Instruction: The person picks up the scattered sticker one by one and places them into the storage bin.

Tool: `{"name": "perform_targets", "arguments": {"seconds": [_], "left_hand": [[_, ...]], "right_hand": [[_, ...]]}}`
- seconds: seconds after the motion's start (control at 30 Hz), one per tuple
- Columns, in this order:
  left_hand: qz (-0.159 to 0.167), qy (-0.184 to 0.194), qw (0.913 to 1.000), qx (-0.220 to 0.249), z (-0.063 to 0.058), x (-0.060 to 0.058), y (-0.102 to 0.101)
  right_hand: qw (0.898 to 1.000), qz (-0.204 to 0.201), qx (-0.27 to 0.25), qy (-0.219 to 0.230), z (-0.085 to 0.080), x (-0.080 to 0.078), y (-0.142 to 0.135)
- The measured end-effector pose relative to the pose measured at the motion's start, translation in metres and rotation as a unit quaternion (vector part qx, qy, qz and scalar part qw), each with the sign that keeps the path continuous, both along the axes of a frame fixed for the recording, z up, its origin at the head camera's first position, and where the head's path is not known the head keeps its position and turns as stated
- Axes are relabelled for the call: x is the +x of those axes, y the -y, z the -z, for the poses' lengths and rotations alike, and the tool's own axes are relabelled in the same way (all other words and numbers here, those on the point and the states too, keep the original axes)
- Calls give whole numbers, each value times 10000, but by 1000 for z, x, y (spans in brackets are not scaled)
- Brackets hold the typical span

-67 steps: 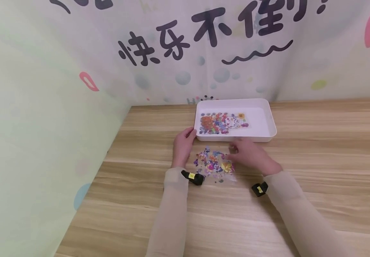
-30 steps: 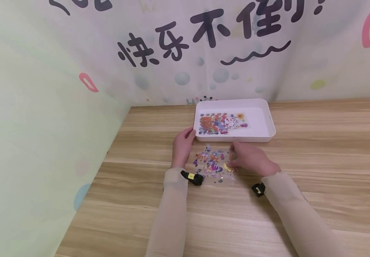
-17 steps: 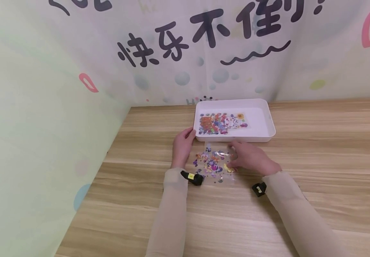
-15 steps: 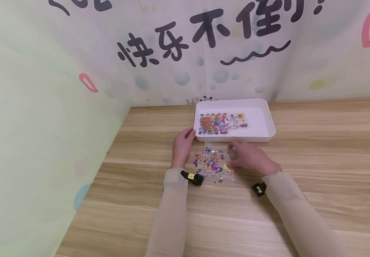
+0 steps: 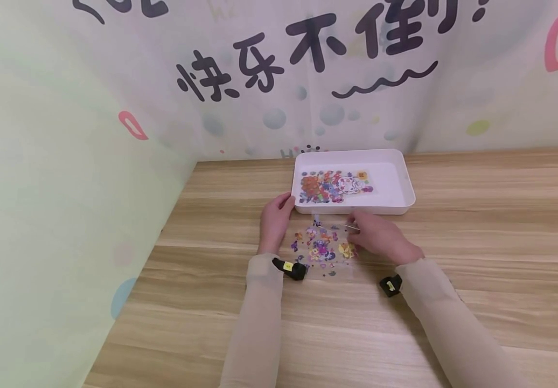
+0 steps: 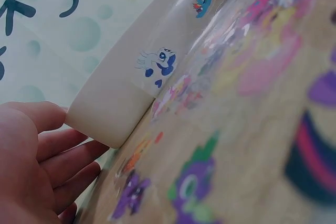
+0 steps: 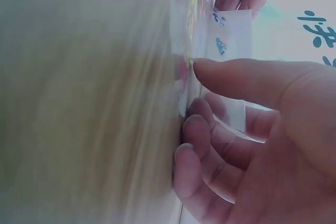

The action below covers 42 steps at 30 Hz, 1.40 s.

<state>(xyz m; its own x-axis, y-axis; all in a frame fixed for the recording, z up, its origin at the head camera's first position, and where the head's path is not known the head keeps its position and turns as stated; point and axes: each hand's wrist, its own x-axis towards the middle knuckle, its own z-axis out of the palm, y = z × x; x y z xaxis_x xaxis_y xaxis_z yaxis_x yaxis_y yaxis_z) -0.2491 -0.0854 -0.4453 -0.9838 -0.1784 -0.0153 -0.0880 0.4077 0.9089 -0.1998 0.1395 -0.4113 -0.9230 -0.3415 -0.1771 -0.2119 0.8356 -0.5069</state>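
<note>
On the table lie clear sticker sheets [image 5: 325,250] with colourful cartoon ponies, one over another. My right hand [image 5: 381,234] is at their right side, fingers curled and thumb stretched across, with the far edge of the top sticker sheet [image 7: 239,40] between thumb and fingers. That edge bends up against the white tray's front wall in the left wrist view. At the front left corner of the white tray [image 5: 356,209] is my left hand [image 5: 275,222]. Its thumb touches the corner, and its fingers [image 6: 68,166] lie fairly straight beside the wall.
Inside the tray are more sticker sheets [image 5: 322,187], one with a white cartoon face. A printed cloth backdrop [image 5: 318,118] rises behind the wooden table [image 5: 327,334], and a pale cloth wall [image 5: 65,215] stands on the left. Both wrists wear black camera straps.
The right hand has shifted slightly toward the tray's front wall, and the far edge of the top sticker sheet has lifted there. The left hand and the tray have stayed put.
</note>
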Motion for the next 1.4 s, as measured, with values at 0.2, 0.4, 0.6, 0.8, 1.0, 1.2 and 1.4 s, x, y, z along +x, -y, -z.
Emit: {"name": "perform_targets", "arguments": {"seconds": [0.2, 0.4, 0.6, 0.8, 1.0, 1.2, 1.4], "left_hand": [[5, -5, 10000, 26, -1, 1, 0], [24, 8, 10000, 24, -1, 1, 0], [41, 73, 10000, 15, 0, 1, 0], [28, 38, 10000, -34, 1, 1, 0], [39, -149, 9999, -23, 3, -1, 0], [47, -146, 9999, -45, 3, -1, 0], [34, -126, 9999, -84, 3, -1, 0]], "right_hand": [[9999, -28, -131, 63, -2, -2, -2], [9984, 59, -388, 417, 0, -5, -6], [9986, 129, -491, 176, -2, -6, -13], [9974, 115, -713, -16, -3, -8, -20], [9923, 163, -1219, 165, -3, -14, -31], [9822, 300, -1809, 409, -5, -16, -43], [9712, 553, -2232, 617, -10, -16, -54]]}}
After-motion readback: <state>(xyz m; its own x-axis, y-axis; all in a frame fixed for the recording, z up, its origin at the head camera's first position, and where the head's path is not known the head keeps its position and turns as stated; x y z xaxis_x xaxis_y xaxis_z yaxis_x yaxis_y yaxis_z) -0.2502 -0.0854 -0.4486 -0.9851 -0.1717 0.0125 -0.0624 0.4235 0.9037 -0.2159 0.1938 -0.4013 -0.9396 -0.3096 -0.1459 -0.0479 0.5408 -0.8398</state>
